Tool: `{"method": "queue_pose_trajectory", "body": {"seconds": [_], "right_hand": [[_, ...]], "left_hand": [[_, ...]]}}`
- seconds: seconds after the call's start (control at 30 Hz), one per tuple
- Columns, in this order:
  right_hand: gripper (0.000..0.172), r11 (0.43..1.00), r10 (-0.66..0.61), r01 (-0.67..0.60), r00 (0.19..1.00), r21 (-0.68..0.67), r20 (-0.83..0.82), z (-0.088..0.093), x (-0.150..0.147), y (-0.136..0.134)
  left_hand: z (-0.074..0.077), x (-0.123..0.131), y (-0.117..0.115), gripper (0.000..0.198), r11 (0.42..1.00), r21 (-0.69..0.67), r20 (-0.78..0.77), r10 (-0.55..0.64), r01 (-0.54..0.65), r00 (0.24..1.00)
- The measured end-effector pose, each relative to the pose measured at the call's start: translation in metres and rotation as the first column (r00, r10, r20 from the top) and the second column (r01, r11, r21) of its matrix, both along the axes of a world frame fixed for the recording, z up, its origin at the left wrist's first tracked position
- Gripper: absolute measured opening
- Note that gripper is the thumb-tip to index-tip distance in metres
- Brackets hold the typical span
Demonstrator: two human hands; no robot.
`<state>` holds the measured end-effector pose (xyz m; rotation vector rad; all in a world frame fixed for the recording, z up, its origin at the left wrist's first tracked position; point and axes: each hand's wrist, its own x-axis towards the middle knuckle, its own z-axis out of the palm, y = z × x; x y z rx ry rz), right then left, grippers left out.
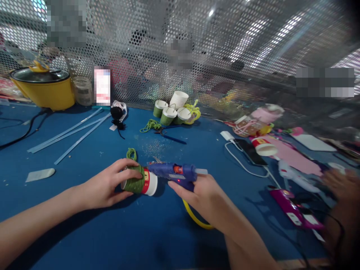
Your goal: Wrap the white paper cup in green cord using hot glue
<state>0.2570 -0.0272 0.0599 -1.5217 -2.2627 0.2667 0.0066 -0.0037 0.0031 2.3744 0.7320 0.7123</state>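
Note:
My left hand (114, 183) is wrapped round a paper cup (152, 183) lying on its side, its white rim toward the right. Green yarn (134, 183) covers much of the cup, and a red printed band shows near the rim. A loose green yarn coil (131, 153) lies just behind it. In my right hand (201, 193) is a blue hot glue gun (173, 170), with a red light lit and a clear glue stick out of its back. Its nozzle end points left over the cup; the exact tip is hard to make out.
Yarn-wrapped cups (168, 116) and pliers (170, 137) stand or lie behind my hands. A yellow electric pot (53, 92) is far left, near clear glue sticks (80, 131). Rightward are a phone (250, 152), a purple power strip (292, 210), a white glue gun (298, 176) and another person's hand (341, 183).

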Motion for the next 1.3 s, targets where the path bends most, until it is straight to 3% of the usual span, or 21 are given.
{"method": "queue_pose_trajectory", "body": {"seconds": [0.17,0.4,0.6,1.03,1.3], "right_hand": [[0.015,0.998,0.014,-0.018,0.997,0.057,0.072,-0.003,0.006,-0.003],[0.006,1.0,0.005,-0.005,0.999,-0.011,0.048,0.004,-0.003,0.002],[0.015,0.999,0.031,-0.032,0.998,0.01,0.056,0.002,0.004,-0.006],[0.02,0.993,0.069,-0.069,0.998,-0.098,-0.007,0.011,0.003,-0.013],[0.017,0.992,0.072,-0.069,0.997,-0.106,0.023,0.007,0.004,-0.015]], "left_hand": [[0.001,0.0,0.0,0.032,1.0,0.007,-0.001,0.001,-0.001,1.0],[0.002,0.001,0.0,0.03,1.0,0.03,-0.024,0.004,-0.004,1.0],[0.0,0.0,0.002,0.036,1.0,-0.016,0.006,0.022,-0.022,1.0],[0.002,0.001,0.003,0.037,0.981,-0.163,0.05,0.11,-0.101,0.993],[-0.001,0.002,0.003,0.039,0.911,-0.395,0.105,0.172,-0.118,0.98]]}}
